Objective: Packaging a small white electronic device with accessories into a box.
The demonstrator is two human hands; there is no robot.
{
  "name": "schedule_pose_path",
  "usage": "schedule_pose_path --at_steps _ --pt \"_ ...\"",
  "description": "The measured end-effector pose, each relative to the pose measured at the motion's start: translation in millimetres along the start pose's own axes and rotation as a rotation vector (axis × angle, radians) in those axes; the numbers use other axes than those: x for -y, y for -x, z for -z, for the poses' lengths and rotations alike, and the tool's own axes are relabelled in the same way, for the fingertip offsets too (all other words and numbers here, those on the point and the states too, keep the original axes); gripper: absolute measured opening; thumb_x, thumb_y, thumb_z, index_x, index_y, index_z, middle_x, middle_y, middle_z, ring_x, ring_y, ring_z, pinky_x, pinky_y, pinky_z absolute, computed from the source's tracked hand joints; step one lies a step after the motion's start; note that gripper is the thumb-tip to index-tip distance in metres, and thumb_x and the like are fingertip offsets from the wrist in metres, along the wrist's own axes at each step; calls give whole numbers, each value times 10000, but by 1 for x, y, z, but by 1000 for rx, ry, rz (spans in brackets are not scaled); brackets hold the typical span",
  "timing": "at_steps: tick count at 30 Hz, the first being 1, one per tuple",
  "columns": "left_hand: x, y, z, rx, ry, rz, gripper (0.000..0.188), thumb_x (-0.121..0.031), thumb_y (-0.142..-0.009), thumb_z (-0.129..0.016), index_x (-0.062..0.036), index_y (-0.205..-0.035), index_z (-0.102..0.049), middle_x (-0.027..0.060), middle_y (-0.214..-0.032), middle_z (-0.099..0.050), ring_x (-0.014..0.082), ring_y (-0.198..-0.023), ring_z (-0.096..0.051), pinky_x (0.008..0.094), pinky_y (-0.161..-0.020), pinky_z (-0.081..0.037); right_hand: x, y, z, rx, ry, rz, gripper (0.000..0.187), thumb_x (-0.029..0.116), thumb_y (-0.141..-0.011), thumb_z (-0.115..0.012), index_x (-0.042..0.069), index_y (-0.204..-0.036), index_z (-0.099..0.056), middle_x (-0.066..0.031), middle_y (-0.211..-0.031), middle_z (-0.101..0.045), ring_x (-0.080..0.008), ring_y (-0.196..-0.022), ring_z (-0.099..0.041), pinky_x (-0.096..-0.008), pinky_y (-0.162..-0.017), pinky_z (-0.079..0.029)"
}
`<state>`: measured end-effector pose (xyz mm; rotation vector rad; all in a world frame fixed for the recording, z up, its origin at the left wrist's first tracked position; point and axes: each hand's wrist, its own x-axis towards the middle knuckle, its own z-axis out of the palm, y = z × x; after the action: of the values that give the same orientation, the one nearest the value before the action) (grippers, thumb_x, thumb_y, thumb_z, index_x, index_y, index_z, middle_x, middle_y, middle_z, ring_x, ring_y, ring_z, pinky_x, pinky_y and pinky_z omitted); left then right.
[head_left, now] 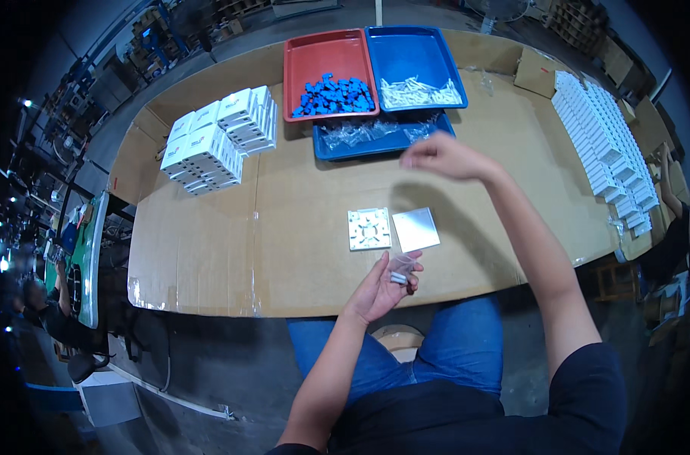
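My left hand (375, 292) is closed around a small clear plastic bag (403, 264) with small whitish pieces in it, at the near side of the table. Just beyond it lies a square white plastic base (368, 229), its moulded inside facing up. Beside that, to the right, rests a flat white square cover (416, 230). My right hand (447, 157) is raised over the table by the near right corner of the lower blue tray (345, 150). Motion smears its fingers, and whether it holds anything cannot be made out.
Blue parts fill the near end of a red tray (326, 53); white plugs lie in a blue tray (409, 57). Clear bags sit in the lower tray. White boxes (201, 155) are stacked at left, rows of white units (603, 144) at right. Cardboard walls (538, 72) edge the table.
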<state>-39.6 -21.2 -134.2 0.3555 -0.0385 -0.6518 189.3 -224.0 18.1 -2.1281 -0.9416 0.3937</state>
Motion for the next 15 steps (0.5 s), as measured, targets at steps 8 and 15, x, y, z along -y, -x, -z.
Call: schedule_pose_path --at_steps 8,15 --pt "0 -3 -3 -61 -17 -15 592 -414 -1123 -447 41 -1501 -481 165 -1294 -645 244 -1099 -653 387 -995 -521 -92 -145 80 -401 697 -63 266 71 -908 -575 92 -1071 -785 -160 -1099 -728 -367 -1067 -690 -477 -928 -549" --pt "-2 -9 -5 -96 13 -1 588 -413 -1123 -444 35 -1501 -485 167 -1301 -643 255 -1127 -657 396 -1002 -518 -124 -184 82 -212 952 -58 247 81 -903 -633 138 -1099 -771 -114 -1146 -693 -338 -1113 -676 -473 -938 -551"
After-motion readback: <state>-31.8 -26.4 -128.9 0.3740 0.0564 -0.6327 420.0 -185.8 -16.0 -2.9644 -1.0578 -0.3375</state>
